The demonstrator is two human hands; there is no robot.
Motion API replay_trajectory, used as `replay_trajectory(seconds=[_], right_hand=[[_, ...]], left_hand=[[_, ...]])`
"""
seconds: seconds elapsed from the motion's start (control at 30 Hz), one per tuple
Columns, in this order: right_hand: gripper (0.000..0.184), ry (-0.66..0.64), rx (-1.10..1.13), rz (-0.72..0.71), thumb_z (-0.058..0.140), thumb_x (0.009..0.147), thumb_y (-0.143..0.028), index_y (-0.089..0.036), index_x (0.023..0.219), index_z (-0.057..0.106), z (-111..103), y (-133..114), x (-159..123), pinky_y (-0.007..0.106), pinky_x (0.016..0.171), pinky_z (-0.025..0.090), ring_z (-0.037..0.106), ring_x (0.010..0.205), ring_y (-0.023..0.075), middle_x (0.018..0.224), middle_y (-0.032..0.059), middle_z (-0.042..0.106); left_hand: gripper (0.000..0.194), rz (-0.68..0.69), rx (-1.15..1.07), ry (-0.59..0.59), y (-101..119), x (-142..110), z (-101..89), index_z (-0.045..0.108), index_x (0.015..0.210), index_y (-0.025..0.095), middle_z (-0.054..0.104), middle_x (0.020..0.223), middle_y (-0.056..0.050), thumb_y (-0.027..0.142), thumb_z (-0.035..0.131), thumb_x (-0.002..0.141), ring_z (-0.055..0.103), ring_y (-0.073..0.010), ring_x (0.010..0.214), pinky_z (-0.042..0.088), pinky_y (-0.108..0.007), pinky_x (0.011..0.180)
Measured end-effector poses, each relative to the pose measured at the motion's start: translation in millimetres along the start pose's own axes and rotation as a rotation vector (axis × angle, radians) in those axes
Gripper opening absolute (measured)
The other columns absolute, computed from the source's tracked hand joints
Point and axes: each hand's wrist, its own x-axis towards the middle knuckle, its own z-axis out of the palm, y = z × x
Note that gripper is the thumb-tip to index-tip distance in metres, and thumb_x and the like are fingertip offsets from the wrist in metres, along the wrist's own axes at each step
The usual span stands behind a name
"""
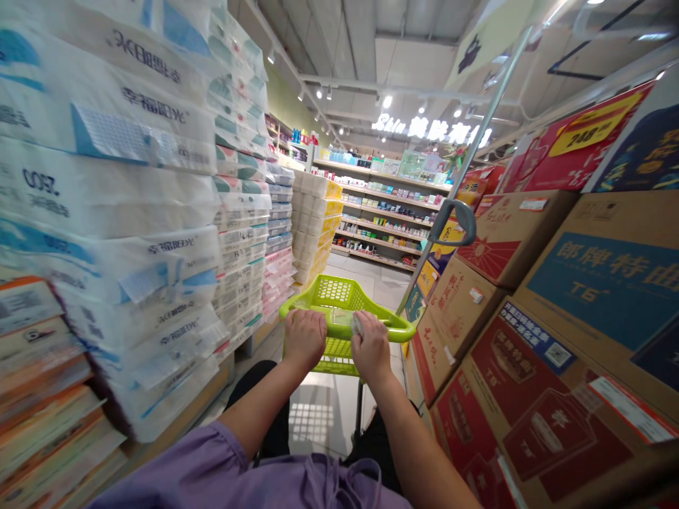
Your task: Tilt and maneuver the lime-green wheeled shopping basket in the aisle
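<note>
The green shopping cart (335,288) is located directly ahead of the person, at the centre of the aisle between two rows of stacked goods. Both hands engage the cart's push handle (338,331). The left hand (306,341) is closed over the left portion of the handle, knuckles uppermost. The right hand (372,345) is closed over the handle to the right of centre; a small whitish item (357,325) shows at its thumb side, too indistinct to identify. The two hands are apart — a section of handle is exposed between them. The forearms extend forward from a purple garment (180,481). On the left side, wrapped paper packs (175,247) are stacked in tall columns, with orange-and-white boxes (47,396) at the lower left. On the right side, printed cartons (552,396) are stacked in several tiers; a yellow price label marked 248 (591,131) is at the upper level. A metal pole (493,113), fitted with a grey loop (453,223), slants down near the cart's right side. Beyond the cart — across the tiled floor (382,291) — stand stocked shelves (382,206) beneath an illuminated sign (432,129).
</note>
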Motion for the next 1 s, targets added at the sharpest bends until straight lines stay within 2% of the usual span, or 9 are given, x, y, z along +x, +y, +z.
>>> replay_trajectory(seconds=[0.13,0.2,0.33,0.43,0.57,0.73,0.87,1.0], right_hand=[[0.050,-0.087,0.020,-0.103,0.047,0.077,-0.013,-0.014,0.126,0.056,12,-29,6,0.042,0.107,0.036,0.051,0.121,0.0243,0.128,0.0124,0.059],[0.051,-0.119,0.027,-0.113,0.048,0.077,-0.013,-0.017,0.128,0.055,12,-31,8,0.042,0.109,0.033,0.051,0.122,0.0237,0.130,0.0097,0.059],[0.051,-0.115,0.023,-0.078,0.046,0.077,-0.011,-0.020,0.127,0.056,8,-26,8,0.043,0.107,0.034,0.052,0.120,0.0231,0.128,0.0079,0.061],[0.049,-0.111,-0.014,-0.051,0.045,0.080,-0.011,-0.016,0.128,0.056,13,-35,6,0.044,0.107,0.034,0.050,0.122,0.0249,0.130,0.0116,0.058],[0.053,-0.209,-0.033,-0.137,0.048,0.081,-0.012,-0.017,0.133,0.051,22,-55,7,0.044,0.111,0.030,0.042,0.130,0.0251,0.137,0.0109,0.053],[0.049,-0.237,-0.002,-0.144,0.047,0.080,-0.012,-0.024,0.127,0.055,12,-51,11,0.043,0.111,0.029,0.047,0.125,0.0216,0.130,0.0052,0.059],[0.047,-0.193,0.002,-0.097,0.047,0.080,-0.012,-0.021,0.124,0.057,9,-50,10,0.044,0.110,0.030,0.048,0.122,0.0229,0.128,0.0073,0.060],[0.052,-0.213,-0.002,-0.184,0.048,0.078,-0.010,-0.023,0.128,0.055,11,-52,9,0.043,0.110,0.030,0.045,0.125,0.0230,0.131,0.0065,0.057]], left_hand=[[0.032,0.043,0.012,-0.032,-4,3,-0.3,0.063,0.082,0.018,0.068,0.083,-0.008,0.023,0.034,0.095,0.057,-0.0243,0.086,0.036,-0.044,0.089],[0.031,0.050,0.006,-0.013,-10,2,-2.9,0.063,0.084,0.018,0.068,0.086,-0.007,0.023,0.035,0.095,0.057,-0.0242,0.087,0.035,-0.044,0.089],[0.030,-0.024,0.006,0.075,-22,0,-6.4,0.064,0.089,0.019,0.069,0.093,-0.008,0.025,0.035,0.095,0.056,-0.0254,0.094,0.033,-0.046,0.094],[0.030,-0.012,0.012,0.037,-24,0,-4.5,0.063,0.084,0.018,0.067,0.087,-0.009,0.024,0.035,0.094,0.055,-0.0259,0.091,0.034,-0.044,0.092],[0.032,0.016,0.017,0.016,-25,1,-2.4,0.061,0.080,0.019,0.065,0.083,-0.009,0.025,0.034,0.095,0.054,-0.0259,0.086,0.035,-0.044,0.087],[0.033,0.069,0.019,0.028,-26,-4,-4.3,0.062,0.081,0.019,0.065,0.083,-0.008,0.025,0.033,0.096,0.055,-0.0254,0.087,0.035,-0.043,0.087],[0.031,0.053,-0.006,0.049,-23,-7,-4.2,0.062,0.083,0.019,0.066,0.085,-0.008,0.024,0.034,0.095,0.055,-0.0252,0.088,0.034,-0.043,0.089],[0.033,0.058,-0.002,0.030,-24,-8,-3.2,0.061,0.079,0.019,0.064,0.081,-0.008,0.026,0.034,0.096,0.054,-0.0248,0.085,0.035,-0.043,0.086]])
